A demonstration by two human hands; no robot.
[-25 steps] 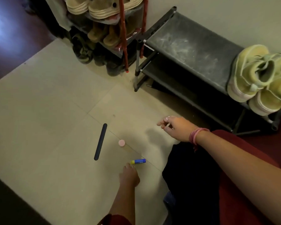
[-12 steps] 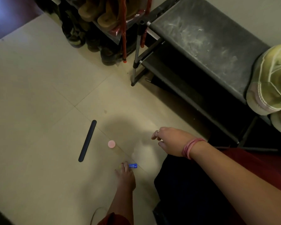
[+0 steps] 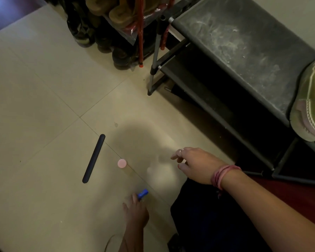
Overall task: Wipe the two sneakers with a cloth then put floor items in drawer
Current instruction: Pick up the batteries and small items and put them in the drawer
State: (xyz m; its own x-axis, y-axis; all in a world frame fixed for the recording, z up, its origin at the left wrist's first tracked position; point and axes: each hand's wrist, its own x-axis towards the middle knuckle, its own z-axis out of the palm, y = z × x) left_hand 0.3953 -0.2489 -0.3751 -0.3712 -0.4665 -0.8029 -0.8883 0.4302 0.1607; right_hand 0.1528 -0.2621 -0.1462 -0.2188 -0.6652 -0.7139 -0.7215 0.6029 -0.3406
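On the tiled floor lie a long dark flat stick [image 3: 93,158] and, just right of it, a small round pink cap [image 3: 121,163]. My left hand [image 3: 136,210] grips a small blue and yellow tube [image 3: 142,194] near the bottom of the view; only its blue end shows past my fingers. My right hand [image 3: 196,164] hovers above the floor to the right of the cap, fingers loosely curled, holding nothing. A pale yellow-green sneaker [image 3: 309,106] sits on the grey shoe rack [image 3: 244,44] at the right edge, partly cut off.
A second rack [image 3: 127,20] packed with dark and tan shoes stands at the top, with red poles beside it. The grey rack's lower shelf [image 3: 207,99] is dark. My dark and red clothing [image 3: 216,220] fills the bottom right. Dark floor [image 3: 5,11] begins at the top left.
My left hand has closed around the blue tube and lifted it slightly. The view has tilted down and nearer the floor; my right hand has drifted lower toward the floor.
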